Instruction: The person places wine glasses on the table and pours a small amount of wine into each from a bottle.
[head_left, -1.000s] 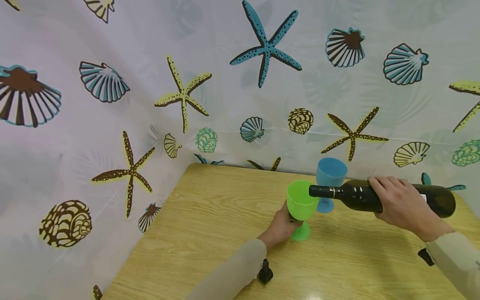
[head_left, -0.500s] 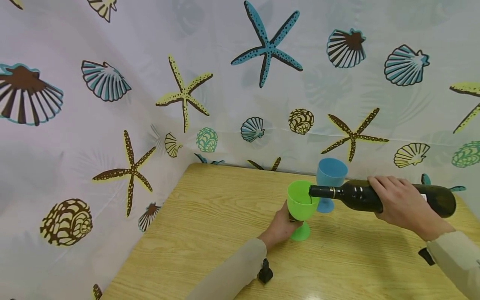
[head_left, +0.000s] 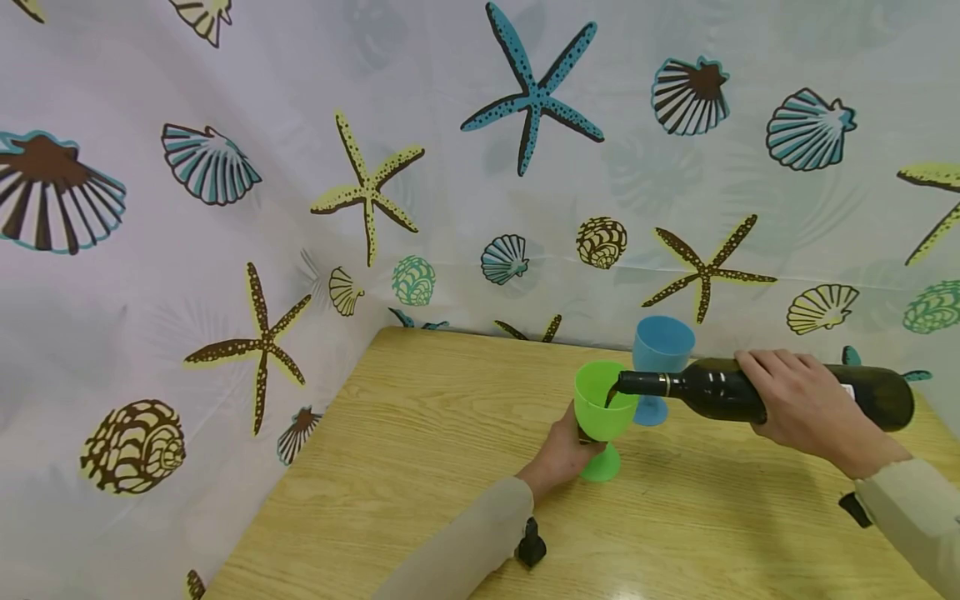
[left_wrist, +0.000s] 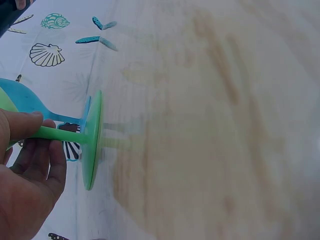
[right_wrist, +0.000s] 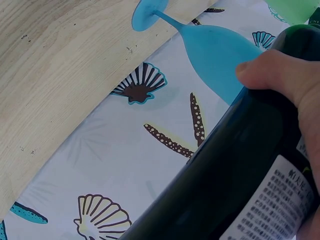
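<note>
My left hand [head_left: 564, 454] grips a green plastic goblet [head_left: 603, 408] around its stem, just under the bowl; in the left wrist view thumb and fingers pinch that stem [left_wrist: 62, 134]. The goblet's foot looks to be on or close to the table. A dark wine bottle [head_left: 723, 392] lies nearly level in the grasp of my right hand [head_left: 802, 404], its mouth over the goblet's rim. Dark liquid [head_left: 611, 393] runs from the mouth into the bowl. In the right wrist view the bottle's white label [right_wrist: 275, 205] shows below the thumb.
Right behind the green goblet stands a blue goblet [head_left: 663, 346], partly hidden by it and close to the bottle neck. A wooden table [head_left: 420, 417] lies beneath. A white curtain [head_left: 450, 208] printed with shells and starfish hangs along the back and left side.
A second ago no liquid showed at the bottle's mouth; a thin trickle appeared half a second ago, and now a thicker stream falls. The bottle's base has risen very slightly. The left hand stays put.
</note>
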